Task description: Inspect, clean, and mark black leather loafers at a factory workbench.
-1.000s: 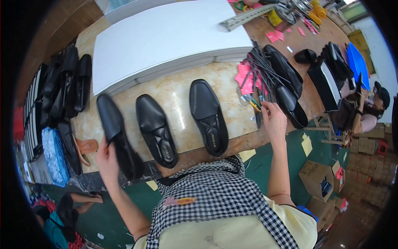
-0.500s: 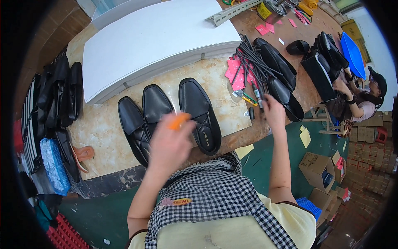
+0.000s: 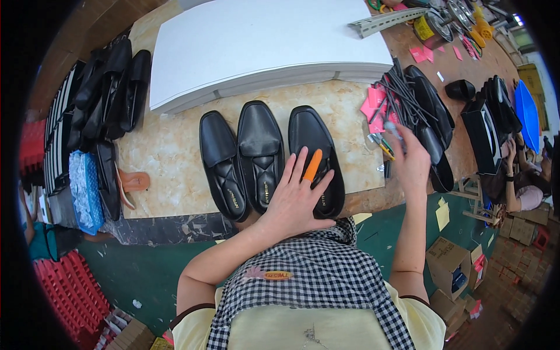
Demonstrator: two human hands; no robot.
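Observation:
Three black slip-on shoes stand side by side on the table: a left shoe [image 3: 219,140], a middle shoe [image 3: 261,125] and a right shoe [image 3: 309,127]. My left hand [image 3: 291,198] lies over the opening of the right shoe with fingers spread, an orange cover on one finger; its near part hides some of that shoe. At the right, my right hand [image 3: 413,157] closes its fingers on a marker pen [image 3: 391,127], slightly blurred and largely hidden by the hand. A yellow-handled tool [image 3: 385,147] lies beside these fingers, on the marbled board [image 3: 175,169].
Behind the shoes is a white stack of sheets [image 3: 268,46]. Thin black rods [image 3: 408,93] and pink tags [image 3: 373,108] lie at the right, near more black shoes [image 3: 431,99]. Further shoes [image 3: 111,87] and a blue basket [image 3: 86,189] stand left. Another person [image 3: 525,181] is at far right.
My left hand has come down from a blurred motion onto the right shoe, fingers now spread. My right hand has moved onto the marker pen and gripped it. The whole view has shifted.

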